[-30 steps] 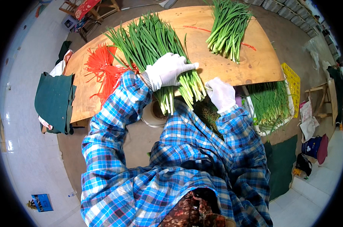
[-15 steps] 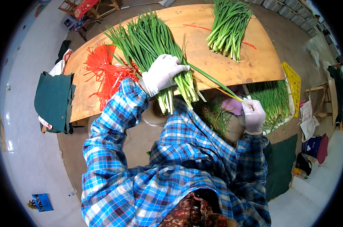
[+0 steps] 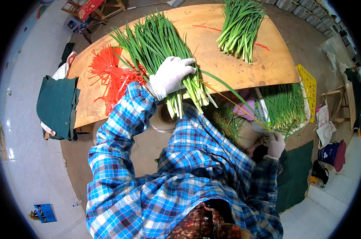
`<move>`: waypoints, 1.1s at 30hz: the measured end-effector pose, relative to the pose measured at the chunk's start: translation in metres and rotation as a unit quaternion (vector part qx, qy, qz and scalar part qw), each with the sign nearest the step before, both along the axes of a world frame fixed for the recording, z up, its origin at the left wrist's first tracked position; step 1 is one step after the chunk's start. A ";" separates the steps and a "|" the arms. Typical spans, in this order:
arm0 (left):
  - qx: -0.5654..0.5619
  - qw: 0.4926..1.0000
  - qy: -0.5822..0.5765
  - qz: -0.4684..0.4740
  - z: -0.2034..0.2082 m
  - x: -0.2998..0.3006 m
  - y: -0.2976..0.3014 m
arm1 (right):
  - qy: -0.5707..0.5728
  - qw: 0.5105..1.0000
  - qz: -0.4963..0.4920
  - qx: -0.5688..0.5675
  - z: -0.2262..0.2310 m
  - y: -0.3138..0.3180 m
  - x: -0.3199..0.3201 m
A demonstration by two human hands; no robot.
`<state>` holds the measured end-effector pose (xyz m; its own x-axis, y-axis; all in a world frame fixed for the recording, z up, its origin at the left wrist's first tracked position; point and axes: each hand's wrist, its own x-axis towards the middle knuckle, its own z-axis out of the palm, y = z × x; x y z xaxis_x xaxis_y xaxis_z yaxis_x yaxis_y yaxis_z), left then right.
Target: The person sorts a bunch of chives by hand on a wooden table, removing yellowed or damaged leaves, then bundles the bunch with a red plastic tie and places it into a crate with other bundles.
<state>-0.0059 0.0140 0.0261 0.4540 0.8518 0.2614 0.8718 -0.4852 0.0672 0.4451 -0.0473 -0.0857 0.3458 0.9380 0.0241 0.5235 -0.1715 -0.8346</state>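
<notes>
My left hand (image 3: 170, 77), in a white glove, lies across the lower part of a big bunch of garlic chives (image 3: 156, 40) and grips it near the pale stem ends, which jut past the table's near edge. My right hand (image 3: 275, 145), also gloved, is out to the right below the table, its fingers pinched on the end of a long loose chive leaf (image 3: 230, 88). A thin brownish strand runs alongside that leaf. A second chive bunch (image 3: 242, 30) rests at the far right of the wooden table (image 3: 204, 44), with a red tie strip (image 3: 262, 46) beside its stems.
Red plastic strips (image 3: 113, 75) are heaped left of the bunch. Under the table's right side stands a crate of chives (image 3: 286, 105) beside a yellow basket (image 3: 307, 89). Withered scraps (image 3: 225, 122) lie below the near edge. Dark green cloth (image 3: 57, 105) hangs at the left.
My right hand has moved right and down, drawing the leaf and the brownish strand farther from the bunch. My left hand stays almost in place, its fingers slightly shifted.
</notes>
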 end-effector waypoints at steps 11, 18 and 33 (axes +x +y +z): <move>0.049 0.998 -0.041 -0.027 -0.006 -0.002 0.001 | -0.431 0.851 0.204 -0.221 -0.045 0.010 0.007; 0.055 0.997 -0.041 -0.025 -0.009 -0.015 -0.008 | -0.044 0.907 0.389 0.155 0.092 0.052 -0.199; 0.040 0.999 -0.020 -0.017 -0.006 -0.001 -0.001 | 0.358 0.895 0.256 0.070 0.128 0.053 -0.165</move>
